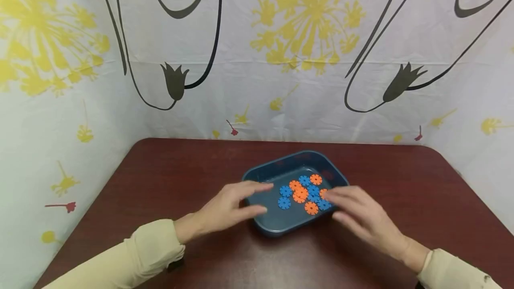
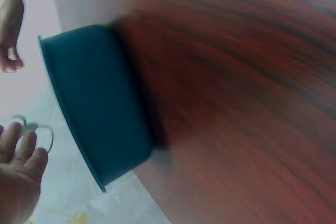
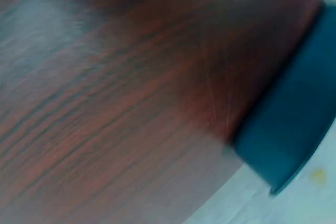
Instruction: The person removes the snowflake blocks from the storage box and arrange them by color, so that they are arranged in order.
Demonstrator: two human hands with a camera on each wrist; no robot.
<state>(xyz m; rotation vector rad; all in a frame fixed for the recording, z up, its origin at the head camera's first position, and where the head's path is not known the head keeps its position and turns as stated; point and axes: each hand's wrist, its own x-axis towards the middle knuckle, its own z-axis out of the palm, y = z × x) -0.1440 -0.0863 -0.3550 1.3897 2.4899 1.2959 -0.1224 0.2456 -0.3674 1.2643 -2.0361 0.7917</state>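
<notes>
A dark blue plastic tray [image 1: 277,224] stands at an angle on the table. Inside it, mostly toward the right, lie several notched flat discs, some orange [image 1: 311,208] and some blue [image 1: 284,203]. My left hand [image 1: 230,206] hovers at the tray's left rim with fingers and thumb spread apart, holding nothing. The left wrist view has the left hand [image 2: 18,182] apart from the tray's side [image 2: 100,103]. Over the right rim is my right hand [image 1: 369,220], slightly blurred, its fingers extended; whether they touch a disc I cannot tell. The right wrist view shows only the tray's outer wall [image 3: 294,108] and no hand.
The dark red-brown wooden table [image 1: 180,164] has rounded far corners. Behind it and at both sides hangs a white cloth [image 1: 241,79] with yellow and grey flower prints. Pale sleeves [image 1: 132,253] cover both forearms.
</notes>
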